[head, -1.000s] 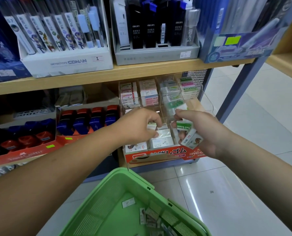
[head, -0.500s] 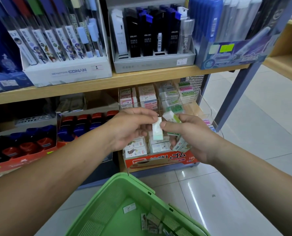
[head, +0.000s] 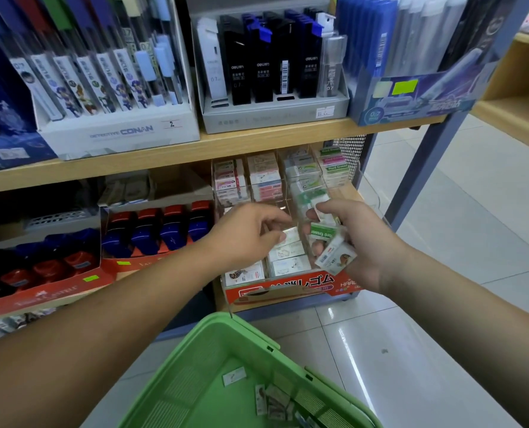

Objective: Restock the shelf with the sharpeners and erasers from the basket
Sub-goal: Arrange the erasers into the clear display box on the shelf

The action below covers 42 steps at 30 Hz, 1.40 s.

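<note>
At left on lower shelf (head: 109,163): rows of red and blue sharpeners (head: 164,230). Left hand (head: 244,239) over eraser box (head: 288,288), fingers curled; cannot tell whether pinching anything. Right hand (head: 359,248) just beside, fingers clamped on erasers (head: 325,234). Below: green basket (head: 207,362) with loose erasers (head: 272,400) inside.

Both of the person's arms were bare as far up as I could see. The left forearm (head: 118,304), to the left of the green basket (head: 195,381), looked broad and smooth. The right forearm (head: 457,304), on the basket's right, showed faint creases at the wrist. Left grip (head: 251,233) and right grip (head: 359,242), above the basket, were uncovered, with rounded knuckles.
</note>
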### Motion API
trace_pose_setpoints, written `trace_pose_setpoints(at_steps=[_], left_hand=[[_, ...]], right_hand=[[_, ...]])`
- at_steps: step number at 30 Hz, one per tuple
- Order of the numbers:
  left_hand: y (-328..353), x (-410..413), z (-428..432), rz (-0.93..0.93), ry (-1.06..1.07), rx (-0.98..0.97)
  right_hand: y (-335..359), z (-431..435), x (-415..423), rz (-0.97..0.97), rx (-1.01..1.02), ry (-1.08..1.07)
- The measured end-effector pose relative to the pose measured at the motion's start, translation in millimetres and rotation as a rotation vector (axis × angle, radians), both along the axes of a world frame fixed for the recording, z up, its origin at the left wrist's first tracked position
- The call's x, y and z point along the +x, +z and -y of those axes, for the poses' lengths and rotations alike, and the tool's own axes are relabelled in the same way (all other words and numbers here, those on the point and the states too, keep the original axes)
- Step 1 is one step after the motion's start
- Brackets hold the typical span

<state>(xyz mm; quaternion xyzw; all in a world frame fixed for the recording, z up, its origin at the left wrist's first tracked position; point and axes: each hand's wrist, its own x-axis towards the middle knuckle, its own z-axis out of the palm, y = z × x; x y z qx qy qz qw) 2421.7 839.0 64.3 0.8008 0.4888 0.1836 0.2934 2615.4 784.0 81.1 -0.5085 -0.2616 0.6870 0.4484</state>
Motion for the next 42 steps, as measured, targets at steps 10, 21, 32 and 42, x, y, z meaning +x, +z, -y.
trace_pose_setpoints(at_steps=[10, 21, 32, 42], left_hand=[[-9.8, 5.3, 0.6, -0.217, -0.052, 0.374], [-1.4, 30.7, 24.6, 0.409, -0.039, -0.029], [16.3, 15.5, 23.3, 0.784, 0.143, -0.576], [35.5, -22.5, -0.9, 0.424, 0.231, -0.337]], right_hand=[[6.1, 2.9, -3.4, -0.283, -0.058, -0.178], [6.9, 4.6, -5.8, -0.385, -0.053, -0.05], [1.0, 5.2, -2.5, 0.192, 0.113, -0.055], [-6.4, -3.5, -18.1, 0.224, 0.112, -0.082]])
